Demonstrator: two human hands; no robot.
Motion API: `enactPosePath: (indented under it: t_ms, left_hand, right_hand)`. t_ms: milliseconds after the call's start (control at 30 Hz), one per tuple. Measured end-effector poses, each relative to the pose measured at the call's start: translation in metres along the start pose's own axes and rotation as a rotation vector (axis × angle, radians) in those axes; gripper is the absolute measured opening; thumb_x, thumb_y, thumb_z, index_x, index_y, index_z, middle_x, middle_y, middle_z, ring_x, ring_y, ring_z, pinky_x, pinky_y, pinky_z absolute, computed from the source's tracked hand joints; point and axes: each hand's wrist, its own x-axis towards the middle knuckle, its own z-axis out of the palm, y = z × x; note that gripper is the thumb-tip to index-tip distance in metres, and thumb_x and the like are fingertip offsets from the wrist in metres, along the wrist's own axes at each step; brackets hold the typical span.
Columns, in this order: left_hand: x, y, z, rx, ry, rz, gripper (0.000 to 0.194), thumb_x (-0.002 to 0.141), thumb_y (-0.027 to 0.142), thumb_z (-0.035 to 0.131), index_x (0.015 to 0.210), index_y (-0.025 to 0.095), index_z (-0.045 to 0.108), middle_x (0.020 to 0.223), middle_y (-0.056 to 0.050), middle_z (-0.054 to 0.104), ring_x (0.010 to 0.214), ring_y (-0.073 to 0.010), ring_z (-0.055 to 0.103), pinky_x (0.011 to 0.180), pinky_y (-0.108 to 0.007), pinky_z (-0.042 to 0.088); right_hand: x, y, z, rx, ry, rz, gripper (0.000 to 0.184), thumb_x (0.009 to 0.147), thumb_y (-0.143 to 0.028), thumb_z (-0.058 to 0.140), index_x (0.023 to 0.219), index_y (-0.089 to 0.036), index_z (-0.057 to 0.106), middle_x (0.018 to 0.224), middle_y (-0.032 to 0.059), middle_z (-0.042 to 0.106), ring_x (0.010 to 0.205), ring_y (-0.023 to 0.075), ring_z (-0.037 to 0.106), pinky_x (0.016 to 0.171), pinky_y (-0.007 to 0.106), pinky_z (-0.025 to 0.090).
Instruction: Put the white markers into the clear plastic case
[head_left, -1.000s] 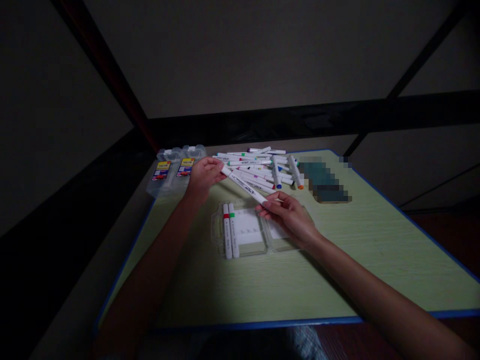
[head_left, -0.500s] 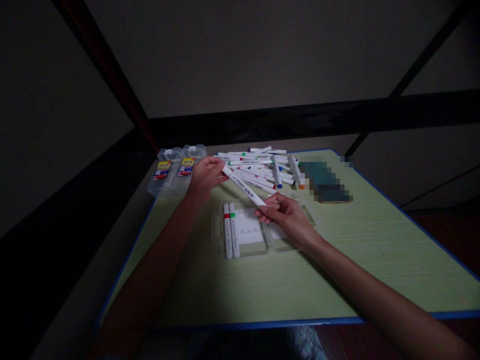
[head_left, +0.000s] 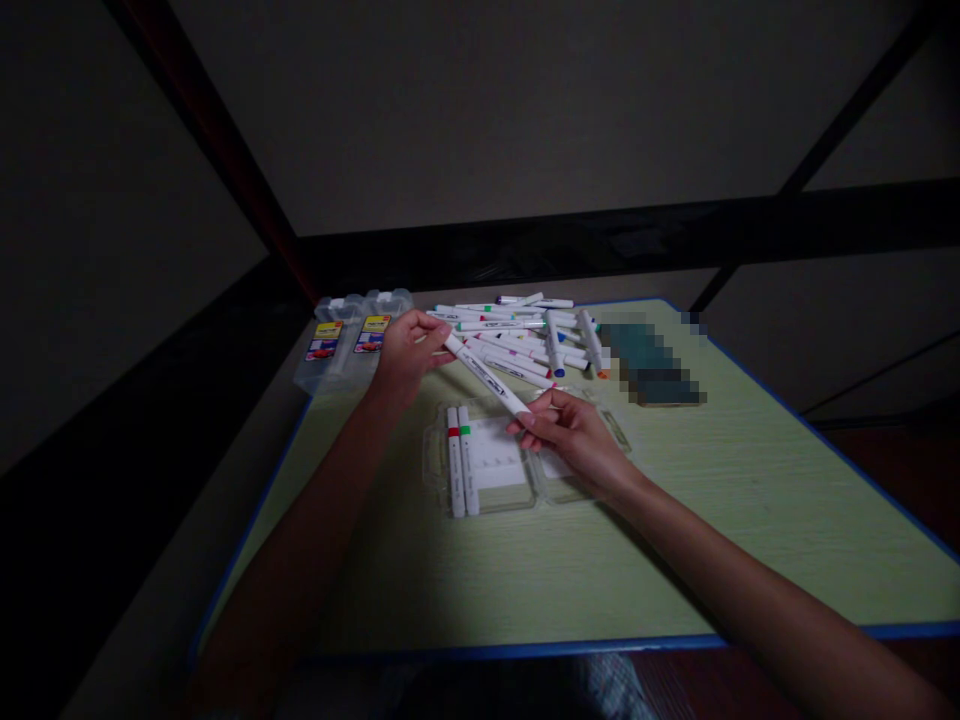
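Bench (head_left: pixel 787 480): pale green, wood-grained top, blue edging. From my remote post I log an open clear case (head_left: pixel 508 506) lying flat mid-bench. Behind it, a loose heap of white markers (head_left: pixel 502 325), some crossing. Right of the heap, a blurred teal slab (head_left: pixel 652 360). Far left corner: two labelled cases (head_left: pixel 330 375); overhang, I can't tell.

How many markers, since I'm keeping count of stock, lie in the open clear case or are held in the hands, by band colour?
Red-banded marker, in the open clear case: 1
Green-banded marker, same case: 1
Held marker, in left hand and right hand, band colour not visible: 1
Total: 3
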Motion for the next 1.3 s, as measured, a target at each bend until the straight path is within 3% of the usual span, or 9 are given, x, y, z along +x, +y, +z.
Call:
enactPosePath:
  t_ms: [533, 833, 1000, 1167, 1300]
  left_hand:
    - [-0.001, 0.004, 0.001, 0.037, 0.019, 0.013, 0.012, 0.067, 0.015, 0.059, 0.065, 0.015, 0.047, 0.068, 0.002, 0.058, 0.062, -0.0087, 0.057, 0.056, -0.023, 0.052]
    - [-0.001, 0.003, -0.003, -0.043, -0.043, -0.106, 0.011, 0.075, 0.014, 0.055, 0.066, 0.016, 0.049, 0.064, 0.003, 0.06, 0.062, -0.0094, 0.057, 0.063, -0.028, 0.05]
    - [0.002, -0.002, -0.004, -0.021, -0.017, -0.093, 0.011, 0.073, 0.018, 0.057, 0.067, 0.016, 0.049, 0.064, 0.002, 0.06, 0.062, -0.0101, 0.058, 0.061, -0.027, 0.049]
    - [0.002, 0.003, -0.007, -0.027, 0.025, -0.126, 0.009, 0.075, 0.013, 0.054, 0.067, 0.015, 0.05, 0.065, 0.001, 0.058, 0.061, -0.009, 0.056, 0.061, -0.026, 0.049]
    - [0.004, 0.004, -0.01, -0.067, 0.024, -0.154, 0.011, 0.076, 0.012, 0.053, 0.066, 0.014, 0.05, 0.067, 0.001, 0.058, 0.064, -0.0088, 0.055, 0.063, -0.026, 0.049]
  right_hand:
    - [-0.001, -0.004, 0.001, 0.065, -0.035, 0.081, 0.032, 0.053, -0.034, 0.077, 0.062, -0.014, 0.054, 0.059, 0.0008, 0.067, 0.042, 0.0044, 0.054, 0.04, 0.013, 0.039]
    - [-0.005, -0.003, 0.004, -0.031, -0.137, 0.014, 0.025, 0.063, -0.03, 0.071, 0.066, -0.017, 0.05, 0.063, 0.0002, 0.068, 0.045, 0.0078, 0.059, 0.044, 0.018, 0.045]
    - [-0.005, -0.001, 0.004, -0.01, -0.16, 0.033, 0.024, 0.062, -0.025, 0.072, 0.072, -0.017, 0.051, 0.067, 0.0, 0.069, 0.057, 0.0101, 0.064, 0.055, 0.021, 0.05]
    - [-0.009, -0.003, 0.005, 0.036, -0.305, -0.044, 0.033, 0.061, -0.022, 0.073, 0.088, -0.02, 0.052, 0.082, 0.0008, 0.07, 0.075, 0.0122, 0.065, 0.071, 0.026, 0.051]
    - [-0.011, -0.006, 0.005, 0.027, -0.363, -0.096, 0.036, 0.064, -0.022, 0.07, 0.095, -0.022, 0.052, 0.082, 0.0004, 0.069, 0.08, 0.0129, 0.065, 0.075, 0.026, 0.049]
